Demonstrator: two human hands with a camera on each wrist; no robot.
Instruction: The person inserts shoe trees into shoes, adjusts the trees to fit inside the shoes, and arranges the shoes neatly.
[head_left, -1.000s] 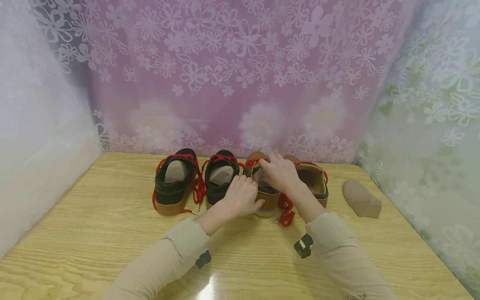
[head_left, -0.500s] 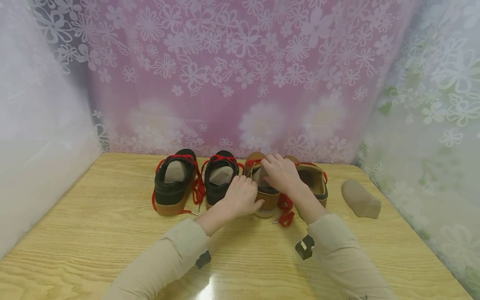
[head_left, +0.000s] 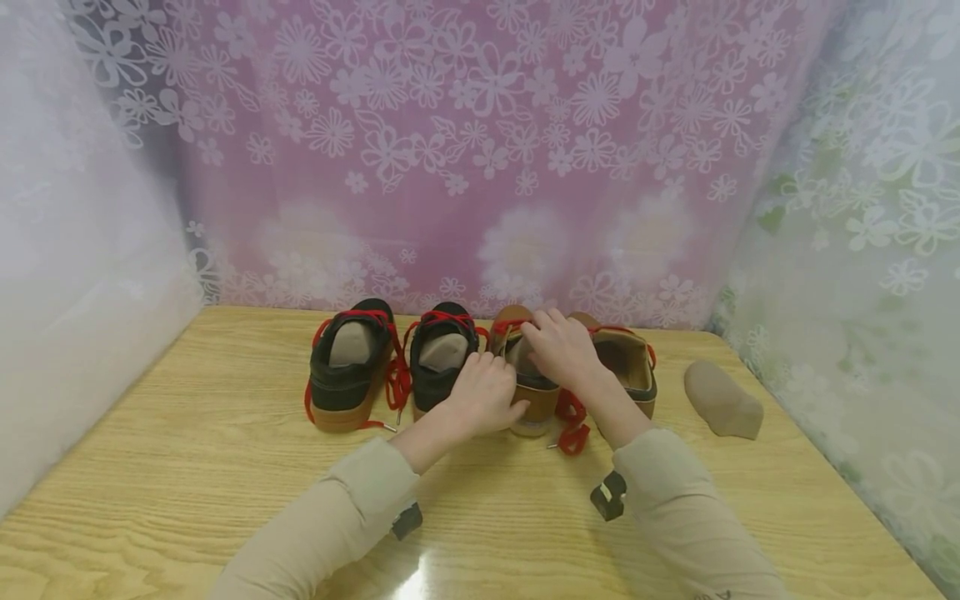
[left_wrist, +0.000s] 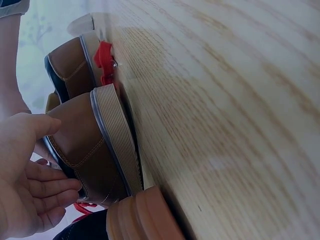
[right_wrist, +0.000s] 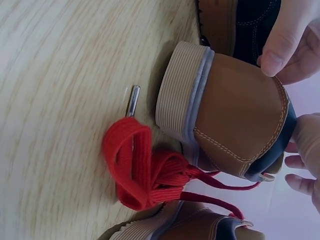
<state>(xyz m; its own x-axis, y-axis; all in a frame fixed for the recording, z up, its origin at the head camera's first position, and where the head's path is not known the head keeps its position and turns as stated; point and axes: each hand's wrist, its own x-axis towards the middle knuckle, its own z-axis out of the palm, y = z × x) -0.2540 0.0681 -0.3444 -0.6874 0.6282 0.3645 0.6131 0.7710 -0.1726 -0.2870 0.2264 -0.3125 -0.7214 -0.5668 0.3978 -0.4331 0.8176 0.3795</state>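
Note:
A brown shoe (head_left: 542,406) stands heel toward me, with a beige shoe insert (head_left: 520,354) inside its opening. On its left side my left hand (head_left: 483,394) grips the heel end. The left wrist view has that thumb (left_wrist: 49,124) against the brown heel and the other fingers bent at the collar. My right hand (head_left: 562,346) reaches over the same opening from the right, fingers by the tongue. In the right wrist view its thumb (right_wrist: 306,131) goes in behind the dark collar, and the fingers are bent. The fingertips inside the shoe are hidden.
Two black shoes (head_left: 348,383) with red laces and beige inserts stand to the left. Right of my hands is another brown shoe (head_left: 637,367), its inside bare. A loose beige insert (head_left: 723,400) lies near the table's right edge. Red laces (right_wrist: 145,165) trail between the brown shoes.
My right hand has shifted very slightly toward me over the brown shoe. The left hand and the shoes keep their places.

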